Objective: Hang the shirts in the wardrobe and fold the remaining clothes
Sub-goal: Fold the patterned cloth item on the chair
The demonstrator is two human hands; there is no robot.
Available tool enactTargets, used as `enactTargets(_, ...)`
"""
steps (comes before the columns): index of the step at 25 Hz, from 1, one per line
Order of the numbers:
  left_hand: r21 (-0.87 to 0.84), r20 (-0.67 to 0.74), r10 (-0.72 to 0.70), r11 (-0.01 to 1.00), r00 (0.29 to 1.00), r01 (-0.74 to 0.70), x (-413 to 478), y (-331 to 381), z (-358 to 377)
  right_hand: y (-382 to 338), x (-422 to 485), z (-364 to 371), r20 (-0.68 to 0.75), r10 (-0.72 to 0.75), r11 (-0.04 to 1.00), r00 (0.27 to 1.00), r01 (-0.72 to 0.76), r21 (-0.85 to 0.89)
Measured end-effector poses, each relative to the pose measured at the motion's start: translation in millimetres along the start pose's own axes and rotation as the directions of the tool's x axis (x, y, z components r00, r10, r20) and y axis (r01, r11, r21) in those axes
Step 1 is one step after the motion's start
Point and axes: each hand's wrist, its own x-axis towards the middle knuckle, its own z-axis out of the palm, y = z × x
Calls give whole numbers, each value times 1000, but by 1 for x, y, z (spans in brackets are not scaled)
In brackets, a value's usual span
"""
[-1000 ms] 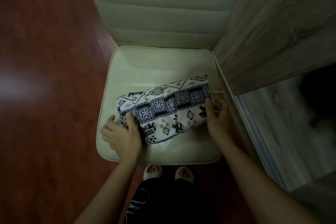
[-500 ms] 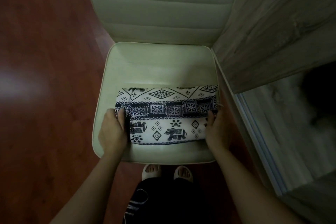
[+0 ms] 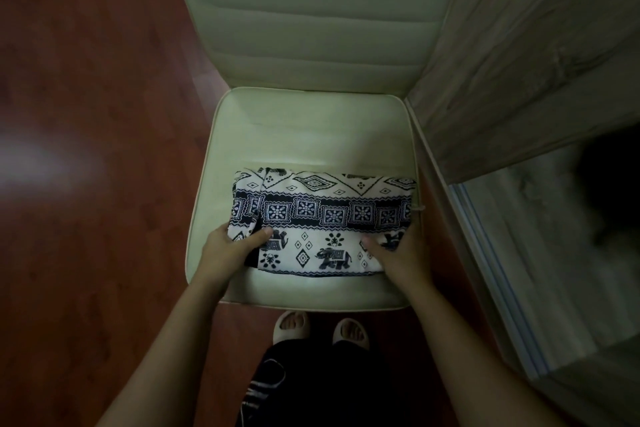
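At frame centre, the folded cloth [image 3: 322, 215] lies on the near half of the chair [image 3: 311, 128] seat. Our left hand [image 3: 230, 250] pinches its left end, thumb on top. Our right hand [image 3: 398, 251] grips its lower-right corner.

A cream padded chair [image 3: 311, 135] fills the middle. Its seat lies under and beyond the left hand [image 3: 227, 251] and the right hand [image 3: 401, 255], and its ribbed backrest [image 3: 311, 10] rises farther beyond them. A dark reddish wooden floor [image 3: 97, 80] spreads to the left of the left hand, with a pale, blurred patch of light [image 3: 45, 166] on it well out to that side. To the right of the right hand, a grey wood-grain panel [image 3: 536, 62] stands just beside the chair's edge. Below the panel is a paler surface [image 3: 536, 253] with a light-blue strip [image 3: 493, 270] along it; what it is cannot be told. The room is dim.
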Motion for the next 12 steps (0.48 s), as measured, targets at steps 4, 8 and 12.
enactTargets(4,48,34,168,984,985,-170,-18,31,0,-7,-10,-8,9,-11,996,1000,10,89)
enactTargets(8,103,127,407,902,905,-420,-62,92,-12,-54,-42,-52,-80,-123,962,989,139,237)
enactTargets(12,68,62,629,772,775,-632,-116,211,-34,-150,-78,-138,-269,-340,840,901,420,343)
